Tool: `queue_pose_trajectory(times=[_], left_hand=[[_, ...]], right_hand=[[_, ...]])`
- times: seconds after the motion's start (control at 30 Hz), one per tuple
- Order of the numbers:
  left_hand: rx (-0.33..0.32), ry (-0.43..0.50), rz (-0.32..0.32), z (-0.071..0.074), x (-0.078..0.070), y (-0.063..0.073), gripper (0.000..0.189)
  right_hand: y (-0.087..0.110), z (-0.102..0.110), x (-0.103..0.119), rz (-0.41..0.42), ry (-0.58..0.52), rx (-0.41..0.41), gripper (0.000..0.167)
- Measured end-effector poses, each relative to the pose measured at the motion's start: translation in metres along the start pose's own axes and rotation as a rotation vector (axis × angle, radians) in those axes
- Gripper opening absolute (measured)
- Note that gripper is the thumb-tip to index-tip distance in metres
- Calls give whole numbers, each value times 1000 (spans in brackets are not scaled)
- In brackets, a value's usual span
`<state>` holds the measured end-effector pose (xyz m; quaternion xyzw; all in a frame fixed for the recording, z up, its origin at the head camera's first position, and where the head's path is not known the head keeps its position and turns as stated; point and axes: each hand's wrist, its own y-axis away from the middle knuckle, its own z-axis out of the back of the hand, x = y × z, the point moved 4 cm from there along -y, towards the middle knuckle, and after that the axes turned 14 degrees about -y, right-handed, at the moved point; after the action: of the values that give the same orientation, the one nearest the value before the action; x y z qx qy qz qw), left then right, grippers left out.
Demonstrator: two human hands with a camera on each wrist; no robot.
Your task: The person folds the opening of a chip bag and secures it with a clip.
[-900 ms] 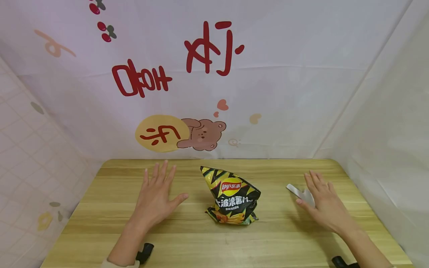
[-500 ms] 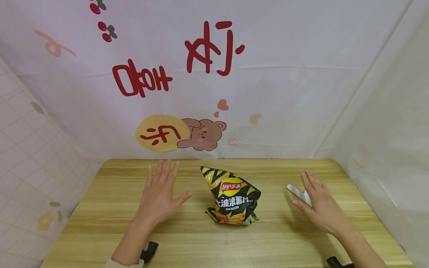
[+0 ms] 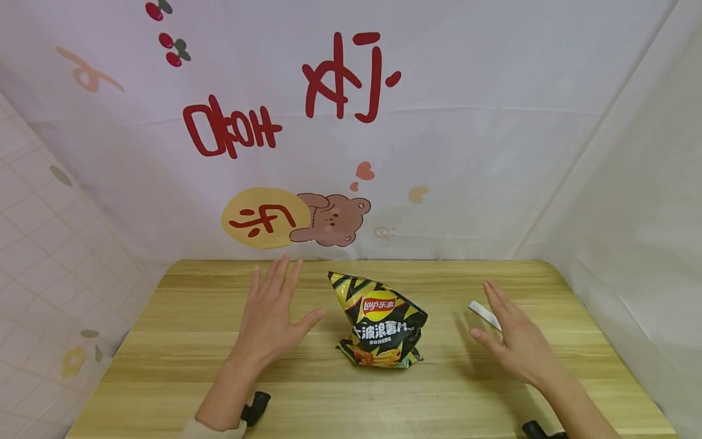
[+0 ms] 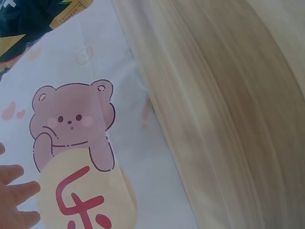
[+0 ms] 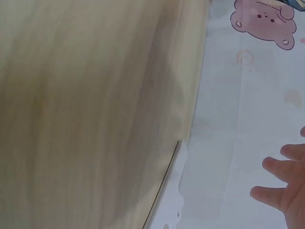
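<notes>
A black and yellow Lay's chip bag (image 3: 382,326) stands in the middle of the wooden table, its pointed upper corner leaning left. My left hand (image 3: 272,323) hovers left of the bag, apart from it, fingers straight and thumb out; its fingers (image 4: 21,193) edge into the left wrist view. On the other side, my right hand (image 3: 517,338) is held in the air with straight fingers, holding nothing. Behind it lies a thin white strip-like object (image 3: 485,315), partly hidden by that hand. The right wrist view shows this white piece (image 5: 170,191) too, but its kind is unclear.
A white cloth (image 3: 466,152) with red characters and a printed bear hangs right behind the table (image 3: 307,402). Similar cloth closes off the left and right sides. Black straps or mounts (image 3: 256,408) sit at both wrists.
Both hands have drifted inward toward the chip bag, the left one to the right and the right one to the left. The bag and the white object have stayed in place.
</notes>
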<state>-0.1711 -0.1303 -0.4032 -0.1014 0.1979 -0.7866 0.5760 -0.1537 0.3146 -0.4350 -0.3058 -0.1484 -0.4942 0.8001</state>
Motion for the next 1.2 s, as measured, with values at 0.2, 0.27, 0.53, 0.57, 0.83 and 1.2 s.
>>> queue_pose_trajectory(times=[0.2,0.27,0.53,0.57,0.83,1.2], left_hand=[[-88,50,-36,3,-6,-4,96],[-110,66,-45,4,-8,-5,94],[-178,139,-74,7,-22,-14,90],[-187,151,-80,8,-24,-15,90],[-213,176,-88,8,-35,-20,88],[-226,194,-132,7,-51,-29,82]], right_hand=[[-1,-5,9,-14,-26,-4,96],[-1,-7,11,-19,-37,-12,95],[-4,-15,24,1,-84,-73,95],[-5,-17,25,3,-92,-77,94],[-10,-26,34,25,-161,-93,86],[-15,-34,48,68,-294,-144,78]])
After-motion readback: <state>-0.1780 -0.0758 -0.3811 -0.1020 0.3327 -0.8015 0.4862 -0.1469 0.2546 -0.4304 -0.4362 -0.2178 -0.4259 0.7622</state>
